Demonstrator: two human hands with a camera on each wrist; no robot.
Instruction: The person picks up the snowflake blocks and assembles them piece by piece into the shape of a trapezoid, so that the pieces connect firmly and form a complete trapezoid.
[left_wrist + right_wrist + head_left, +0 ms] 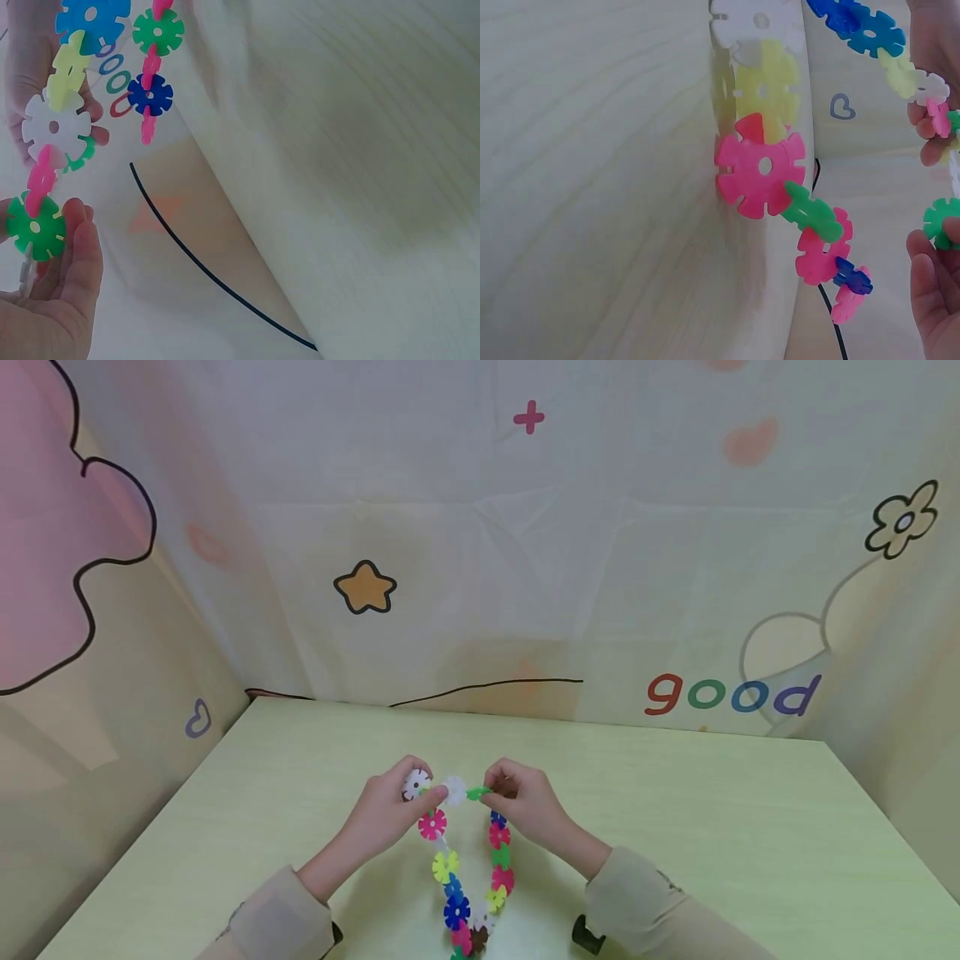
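A chain of interlocking plastic snowflake discs (456,912) hangs in a colourful curve in front of the person. At its upper left part the left hand (390,802) grips it, fingers behind a white disc (415,785) and thumb in front. The right hand (527,797) pinches a green disc (477,793). Between the hands is a whitish, clear disc (454,790), beside the green one. Both wrist views show the other strand ending in a pink disc (148,129), apart from the hands. Fingers hide part of the held discs.
The pale wood-grain table (637,810) lies under the hands and forearms. Behind it hangs a printed cloth backdrop (450,527) with a star, flower and the word "good". Dark straps (587,935) show near the sleeves.
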